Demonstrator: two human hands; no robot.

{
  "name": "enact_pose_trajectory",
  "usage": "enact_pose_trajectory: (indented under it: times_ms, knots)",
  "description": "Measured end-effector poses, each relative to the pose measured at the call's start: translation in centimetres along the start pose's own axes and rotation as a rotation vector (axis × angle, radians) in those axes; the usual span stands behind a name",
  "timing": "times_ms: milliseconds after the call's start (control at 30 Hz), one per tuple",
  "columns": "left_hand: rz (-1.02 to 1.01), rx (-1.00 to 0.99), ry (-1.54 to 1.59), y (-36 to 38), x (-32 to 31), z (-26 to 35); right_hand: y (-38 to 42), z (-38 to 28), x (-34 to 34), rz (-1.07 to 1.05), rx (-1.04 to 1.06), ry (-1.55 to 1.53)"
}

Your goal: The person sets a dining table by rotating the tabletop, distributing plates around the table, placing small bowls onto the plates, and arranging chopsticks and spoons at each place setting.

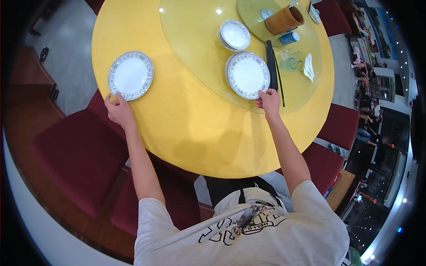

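Observation:
A white plate with a patterned grey rim [131,76] lies near the left edge of the yellow table [177,146]. My left hand [119,110] is at its lower edge, thumb and index finger apart and close to the rim. My right hand [269,101] pinches the lower right rim of the top plate on a stack of similar plates [248,75], which rests on the glass turntable [195,48]. Just above that stack sits a stack of bowls [234,35]. Black chopsticks [272,66] lie right of the plates.
Toward the upper right are a brown container [284,20], a blue can [289,38], clear glasses [288,60] and a white spoon-like piece [308,68]. Dark red chairs [84,146] surround the table. Seated people [364,73] appear far right.

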State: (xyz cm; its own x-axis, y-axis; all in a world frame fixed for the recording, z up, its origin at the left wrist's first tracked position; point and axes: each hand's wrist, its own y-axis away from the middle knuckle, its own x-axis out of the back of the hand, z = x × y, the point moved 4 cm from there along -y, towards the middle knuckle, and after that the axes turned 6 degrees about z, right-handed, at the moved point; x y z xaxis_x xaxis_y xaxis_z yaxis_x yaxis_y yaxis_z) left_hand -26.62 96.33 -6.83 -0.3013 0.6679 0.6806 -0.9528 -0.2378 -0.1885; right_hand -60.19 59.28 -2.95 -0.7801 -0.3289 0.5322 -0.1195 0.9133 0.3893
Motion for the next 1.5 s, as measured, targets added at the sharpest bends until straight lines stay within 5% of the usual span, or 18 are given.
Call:
enact_pose_trajectory:
  times_ms: [333,400,533,667,800,867,1233,1300,1367,1433,1500]
  knots:
    - [0.233,0.093,0.386,1.9,1.1,-1.7,3.3,3.2,3.8,-0.226,-0.057,-0.315]
    - [0.115,-0.133,0.156,5.1,2.6,-0.9,5.4,4.2,5.2,-0.262,-0.053,-0.345]
    - [-0.688,0.241,0.463,17.6,3.2,0.4,10.7,6.9,4.4,-0.361,-0.126,-0.339]
    - [-0.860,0.468,0.768,26.9,5.1,3.5,13.7,9.6,1.4,-0.566,-0.111,-0.349]
    - [-0.752,0.207,0.582,27.2,5.4,1.0,14.9,12.6,0.5,-0.611,-0.113,-0.306]
    - [-0.806,-0.001,0.164,26.6,6.2,0.8,15.0,13.8,0.2,-0.610,-0.103,-0.280]
    - [-0.681,-0.089,-0.125,25.3,7.9,2.8,14.4,13.0,-0.4,-0.512,0.003,-0.060]
    - [-0.673,-0.147,-0.250,24.2,7.6,3.9,12.7,11.3,1.0,-0.370,0.218,0.369]
    - [-0.521,-0.174,-0.187,22.5,6.6,5.0,9.7,10.8,2.2,-0.145,0.236,0.271]
    - [-0.577,-0.166,0.021,21.5,4.1,8.3,6.0,9.0,3.0,-0.090,0.206,0.216]
    - [-0.659,-0.267,0.077,21.1,0.6,13.0,2.7,6.9,2.9,-0.063,0.033,-0.193]
